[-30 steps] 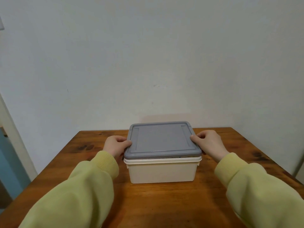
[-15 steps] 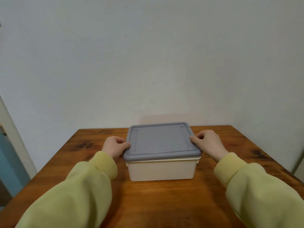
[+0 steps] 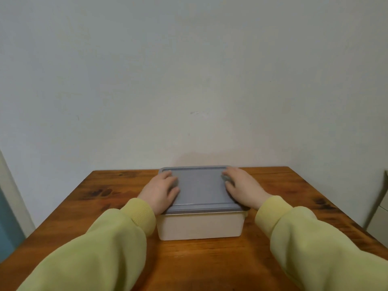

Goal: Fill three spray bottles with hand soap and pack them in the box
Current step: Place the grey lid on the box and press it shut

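Observation:
A cream plastic box point(image 3: 200, 226) stands in the middle of the wooden table point(image 3: 210, 265), closed by a grey lid point(image 3: 200, 189). My left hand point(image 3: 160, 192) lies flat on the lid's left side, fingers stretched forward. My right hand point(image 3: 243, 189) lies flat on the lid's right side in the same way. Both palms press down on the lid. The box's contents are hidden, and no spray bottles show.
A plain white wall stands right behind the table. A pale door frame point(image 3: 12, 198) runs along the left edge, and a grey-white piece of furniture point(image 3: 380, 208) sits past the table's right edge.
Both hands have left the lid's side edges, where they gripped it, and now lie flat on top of it. The lid sits lower on the box.

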A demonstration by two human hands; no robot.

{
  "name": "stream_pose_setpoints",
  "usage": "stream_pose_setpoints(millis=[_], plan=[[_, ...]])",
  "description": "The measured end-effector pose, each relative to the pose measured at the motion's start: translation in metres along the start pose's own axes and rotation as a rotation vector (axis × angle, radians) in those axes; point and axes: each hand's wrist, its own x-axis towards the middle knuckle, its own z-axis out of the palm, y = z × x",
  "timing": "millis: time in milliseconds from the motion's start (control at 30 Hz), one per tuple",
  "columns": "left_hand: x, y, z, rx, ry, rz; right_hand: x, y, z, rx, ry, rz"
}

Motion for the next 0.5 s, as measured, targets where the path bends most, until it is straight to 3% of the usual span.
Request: stream_pose_setpoints(millis=[200,500], plan=[[0.012,0.014,0.005,0.127,-0.255,0.030,0.016,-0.018,0.012,-0.087,-0.221,-0.048],[0.014,0.015,0.005,0.174,-0.249,0.058,0.016,-0.021,0.017,-0.129,-0.301,-0.021]])
